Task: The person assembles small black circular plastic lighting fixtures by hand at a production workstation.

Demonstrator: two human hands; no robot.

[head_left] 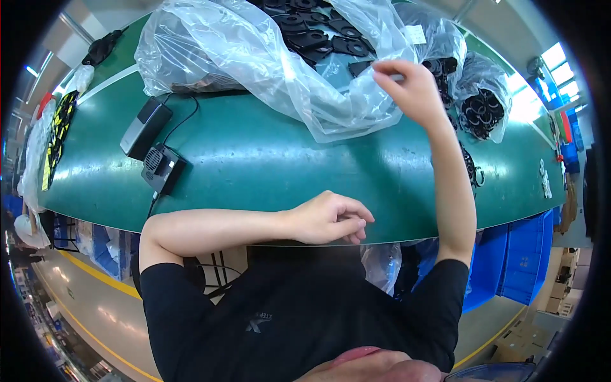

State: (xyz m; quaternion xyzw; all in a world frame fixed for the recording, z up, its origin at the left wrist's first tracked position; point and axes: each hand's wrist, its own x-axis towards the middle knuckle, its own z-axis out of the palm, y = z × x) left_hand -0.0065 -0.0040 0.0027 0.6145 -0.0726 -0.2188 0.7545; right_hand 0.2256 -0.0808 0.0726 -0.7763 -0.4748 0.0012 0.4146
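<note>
My left hand (328, 218) hovers at the near edge of the green table (267, 162), palm side hidden. Its fingers are bent in, with the thumb close to the index finger; whatever may be inside them cannot be seen. Over the right side of a large clear plastic bag (254, 60) reaches my right hand (412, 92). Thumb and index finger curve together there, their tips meeting near a black part at the bag's opening. Anything between those tips is too small to make out. Flat black parts with round holes (312, 39) fill the open bag.
Smaller clear bags of black rings (482, 113) stand at the right, with loose black rings (470, 167) nearby. Small white pieces (545, 178) lie farther right. A grey-black device (145, 128) and a corded black unit (163, 169) sit at the left. Blue bins (525, 258) are beyond the table's right front edge.
</note>
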